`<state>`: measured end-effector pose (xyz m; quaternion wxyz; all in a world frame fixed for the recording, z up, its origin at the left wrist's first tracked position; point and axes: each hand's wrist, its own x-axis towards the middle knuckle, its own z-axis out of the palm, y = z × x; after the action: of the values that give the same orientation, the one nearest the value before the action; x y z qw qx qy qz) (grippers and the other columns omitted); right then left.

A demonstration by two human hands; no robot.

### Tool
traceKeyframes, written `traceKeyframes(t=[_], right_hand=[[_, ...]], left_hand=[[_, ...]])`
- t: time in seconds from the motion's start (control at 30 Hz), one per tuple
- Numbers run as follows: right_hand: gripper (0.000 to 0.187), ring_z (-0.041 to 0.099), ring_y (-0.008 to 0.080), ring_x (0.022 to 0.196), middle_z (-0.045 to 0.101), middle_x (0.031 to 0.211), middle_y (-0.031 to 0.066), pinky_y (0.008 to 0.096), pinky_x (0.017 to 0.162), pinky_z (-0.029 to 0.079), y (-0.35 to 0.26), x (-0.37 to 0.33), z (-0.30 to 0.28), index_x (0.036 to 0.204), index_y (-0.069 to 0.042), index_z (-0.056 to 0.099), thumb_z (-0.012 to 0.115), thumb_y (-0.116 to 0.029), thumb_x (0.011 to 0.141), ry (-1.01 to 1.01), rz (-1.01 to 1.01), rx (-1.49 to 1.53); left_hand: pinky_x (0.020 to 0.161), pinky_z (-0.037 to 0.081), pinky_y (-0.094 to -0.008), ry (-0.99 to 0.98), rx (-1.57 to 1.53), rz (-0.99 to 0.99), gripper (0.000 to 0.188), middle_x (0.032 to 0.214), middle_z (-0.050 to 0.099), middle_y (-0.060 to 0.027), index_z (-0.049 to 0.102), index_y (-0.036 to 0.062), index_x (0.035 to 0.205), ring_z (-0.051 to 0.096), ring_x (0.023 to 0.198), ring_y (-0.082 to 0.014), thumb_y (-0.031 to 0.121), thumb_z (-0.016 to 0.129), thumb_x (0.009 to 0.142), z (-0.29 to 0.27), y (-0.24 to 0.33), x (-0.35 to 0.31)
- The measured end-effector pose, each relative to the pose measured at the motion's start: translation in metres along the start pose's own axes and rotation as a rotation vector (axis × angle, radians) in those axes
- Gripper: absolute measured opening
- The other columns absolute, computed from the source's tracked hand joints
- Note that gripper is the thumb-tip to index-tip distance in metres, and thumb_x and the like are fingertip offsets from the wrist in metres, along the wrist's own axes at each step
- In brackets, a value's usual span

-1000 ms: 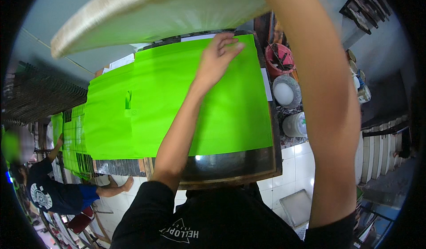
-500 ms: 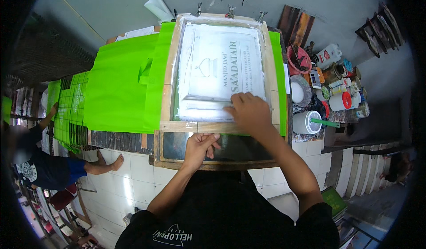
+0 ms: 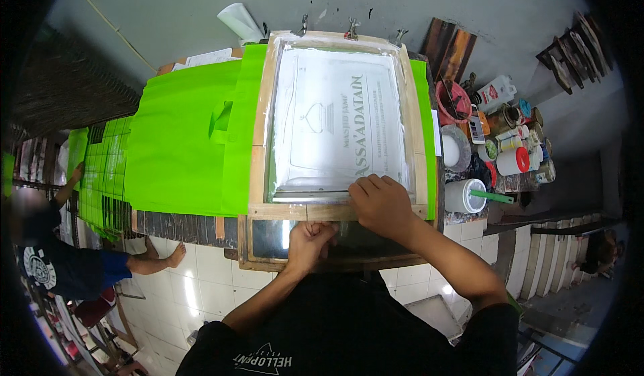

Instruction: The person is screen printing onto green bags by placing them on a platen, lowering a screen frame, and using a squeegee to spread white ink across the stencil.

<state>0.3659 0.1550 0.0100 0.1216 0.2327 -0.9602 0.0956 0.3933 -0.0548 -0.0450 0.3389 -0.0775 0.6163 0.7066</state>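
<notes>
A wooden-framed printing screen [image 3: 258, 141] lies over bright green fabric, its mesh smeared with white ink around printed lettering and a dome-like emblem. My right hand [image 3: 382, 207] is closed round a squeegee [image 3: 308, 195] at the screen's near end. The squeegee is a long thin bar lying across the mesh, its right part hidden by my fingers. My left hand [image 3: 310, 247] is curled closed at the outer side of the frame's near edge, above a dark glass panel [image 3: 270, 238]. What its fingers hold, if anything, is hidden.
Green fabric bags [image 3: 181, 141] lie left of the screen. Metal clamps [image 3: 351, 28] stand at its far edge. On the right are a white tub [image 3: 464, 196] with a green-handled tool, a pink basin [image 3: 454, 101] and several jars. Another person [image 3: 50, 242] is at the far left.
My right hand has drawn the squeegee towards me to the near end of the mesh. My left fingers have curled tighter. The view has shifted slightly.
</notes>
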Motion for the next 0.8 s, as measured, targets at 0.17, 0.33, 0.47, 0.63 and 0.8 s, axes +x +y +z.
traceKeyframes(t=[0.17,0.33,0.47,0.63,0.8], right_hand=[[0.008,0.063,0.0225,0.076,0.062,0.081,0.0057,0.0365,0.065,0.049,0.048,0.042,0.028,0.084,-0.009,0.058,0.063,-0.014,0.079,0.078,-0.038,-0.125],[0.024,0.065,0.028,0.078,0.064,0.078,0.0087,0.0434,0.069,0.051,0.131,0.112,0.049,0.085,-0.01,0.058,0.066,-0.031,0.092,0.121,-0.005,-0.099],[0.038,0.069,0.0336,0.09,0.072,0.095,0.0153,0.0463,0.082,0.053,0.199,0.172,0.039,0.106,-0.006,0.069,0.071,-0.039,0.088,-0.021,0.173,-0.06],[0.057,0.07,0.0353,0.085,0.072,0.083,0.0191,0.0446,0.08,0.053,0.224,0.222,0.011,0.108,-0.001,0.075,0.08,-0.049,0.079,-0.103,0.301,0.12],[0.059,0.07,0.0367,0.078,0.072,0.079,0.0179,0.0462,0.074,0.054,0.244,0.231,0.023,0.1,-0.004,0.077,0.075,-0.06,0.08,-0.099,0.354,-0.017]], left_hand=[[0.043,0.038,-0.0253,0.015,0.111,-0.061,0.014,0.067,0.066,-0.0057,0.068,0.0031,0.084,0.053,0.047,-0.0087,0.012,0.066,0.094,-0.002,0.009,-0.005],[0.045,0.042,-0.0254,0.021,0.088,-0.029,0.013,0.069,0.068,-0.0078,0.068,0.0,0.089,0.056,0.049,-0.0096,0.01,0.062,0.093,-0.004,0.003,-0.003],[0.057,0.052,-0.0293,-0.095,-0.063,-0.114,0.024,0.086,0.073,-0.0168,0.068,-0.006,0.1,0.068,0.065,-0.018,0.015,0.059,0.094,-0.015,0.0,0.001],[0.078,0.06,-0.0359,-0.06,-0.548,-0.216,0.043,0.108,0.073,-0.0264,0.062,-0.0107,0.122,0.074,0.091,-0.0322,0.024,0.052,0.098,-0.008,0.025,-0.011],[0.086,0.057,-0.034,-0.48,-0.154,-0.114,0.038,0.106,0.073,-0.0224,0.061,-0.0073,0.126,0.073,0.097,-0.0275,0.02,0.053,0.102,-0.034,0.045,0.014]])
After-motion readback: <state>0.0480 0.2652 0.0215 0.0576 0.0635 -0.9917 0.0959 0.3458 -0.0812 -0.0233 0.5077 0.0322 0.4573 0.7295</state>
